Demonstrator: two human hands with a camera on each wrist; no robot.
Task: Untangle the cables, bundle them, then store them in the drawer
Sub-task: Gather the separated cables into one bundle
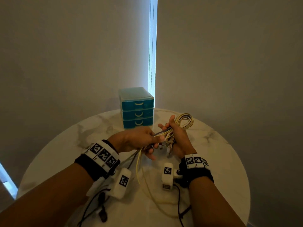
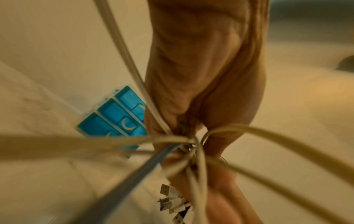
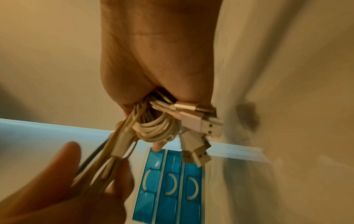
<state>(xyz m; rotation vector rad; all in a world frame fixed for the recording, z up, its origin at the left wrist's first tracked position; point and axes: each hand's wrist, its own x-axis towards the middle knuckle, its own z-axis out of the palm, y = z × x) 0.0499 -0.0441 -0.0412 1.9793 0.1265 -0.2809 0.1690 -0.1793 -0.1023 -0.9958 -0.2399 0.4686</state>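
Head view: both hands meet above a round, pale marble-patterned tabletop [image 1: 213, 145]. The right hand [image 1: 177, 138] is closed round a coiled bundle of thin cream cables [image 1: 183, 122], whose loops stick out on the far right of the fist. The left hand [image 1: 136, 140] pinches loose strands, one of them a grey cable [image 1: 161, 132], just beside the bundle. Slack cream cable trails down onto the near tabletop. At the far edge stands a small teal plastic cabinet of three drawers [image 1: 137, 108], all shut, each with a pale curved handle.

Risks, as I judge them: the smooth, springy coils could fan out if the right hand slackens. The trailing slack could snag on the dark wrist-camera leads [image 1: 179, 202] lying across the near tabletop. The flat metal-tipped plugs [image 3: 199, 125] hanging loose under the right fist could catch in the loops. Both hands are occupied, so opening a drawer means letting something go.
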